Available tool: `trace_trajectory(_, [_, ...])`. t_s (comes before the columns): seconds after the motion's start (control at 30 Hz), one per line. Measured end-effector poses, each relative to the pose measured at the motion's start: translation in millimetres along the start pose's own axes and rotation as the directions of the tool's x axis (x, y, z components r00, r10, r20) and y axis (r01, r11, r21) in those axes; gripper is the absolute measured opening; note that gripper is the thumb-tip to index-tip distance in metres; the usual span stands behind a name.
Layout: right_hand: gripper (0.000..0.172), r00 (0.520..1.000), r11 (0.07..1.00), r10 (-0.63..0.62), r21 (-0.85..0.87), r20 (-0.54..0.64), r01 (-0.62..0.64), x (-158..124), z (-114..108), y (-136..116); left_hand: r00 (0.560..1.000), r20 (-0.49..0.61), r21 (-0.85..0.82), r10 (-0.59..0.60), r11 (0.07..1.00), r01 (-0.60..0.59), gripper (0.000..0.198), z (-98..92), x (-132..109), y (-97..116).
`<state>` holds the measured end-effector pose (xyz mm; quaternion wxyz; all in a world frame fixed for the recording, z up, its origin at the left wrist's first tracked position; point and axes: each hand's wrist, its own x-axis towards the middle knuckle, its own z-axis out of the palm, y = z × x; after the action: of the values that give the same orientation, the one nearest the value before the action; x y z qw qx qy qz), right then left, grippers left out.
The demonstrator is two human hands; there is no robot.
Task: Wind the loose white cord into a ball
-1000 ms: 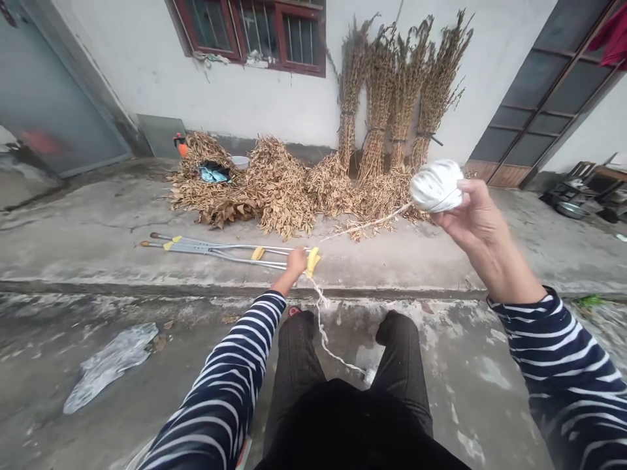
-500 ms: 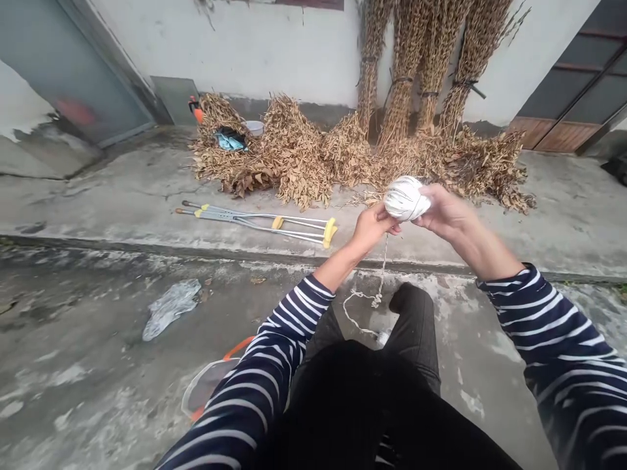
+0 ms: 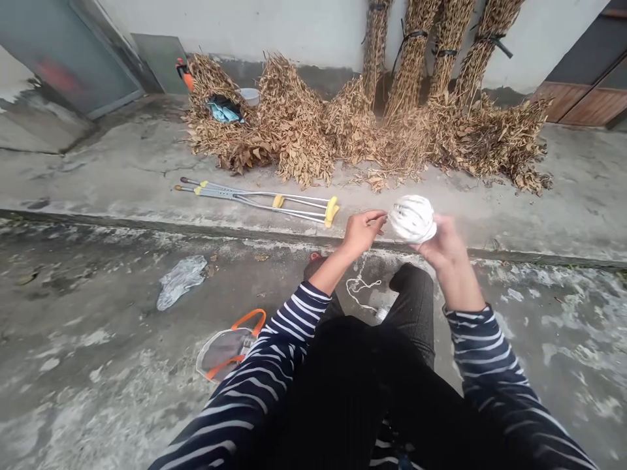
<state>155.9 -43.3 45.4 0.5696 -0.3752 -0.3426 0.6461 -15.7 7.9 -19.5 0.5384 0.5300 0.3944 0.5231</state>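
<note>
Stalks (image 3: 300, 134) lie beyond crutches (image 3: 278, 201) and cord ball (image 3: 412, 219).

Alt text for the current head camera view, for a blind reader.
A person's right hand holds a white ball of cord, the left hand close beside it; beyond, crutches lie on concrete before dried plant piles.

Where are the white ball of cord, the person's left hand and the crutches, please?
White ball of cord (image 3: 412, 219), head view: middle of its wound side.
Left hand (image 3: 360, 233), head view: back of the hand.
Crutches (image 3: 278, 201), head view: a yellow handgrip.
</note>
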Motion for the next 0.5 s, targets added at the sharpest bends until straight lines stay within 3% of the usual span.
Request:
trace_trajectory(0.13, [0.06, 0.999, 0.998, 0.017, 0.061, -0.032, -0.015, -29, 4, 30, 1.0, -0.007, -0.009, -0.026, 1.0, 0.026, 0.013, 3.1, -21, -21])
trace_trajectory(0.23, [0.059, 0.996, 0.997, 0.049, 0.07, -0.073, -0.044, -37, 7, 35, 0.998, -0.014, -0.003, -0.062, 0.998, 0.062, 0.015, 5.9, -26, -32])
trace_trajectory(0.4, [0.06, 0.995, 0.988, -0.049, 0.145, -0.09, 0.062, -44, 4, 16, 0.98, -0.094, -0.003, -0.173, 0.985, 0.173, 0.017, -8.2, -16, -49])
trace_trajectory(0.5, [0.058, 0.978, 0.97, -0.178, 0.147, -0.11, 0.193, -47, -3, -3, 0.965, -0.038, 0.02, -0.259, 0.965, 0.26, 0.01, -28.1, -19, -68])
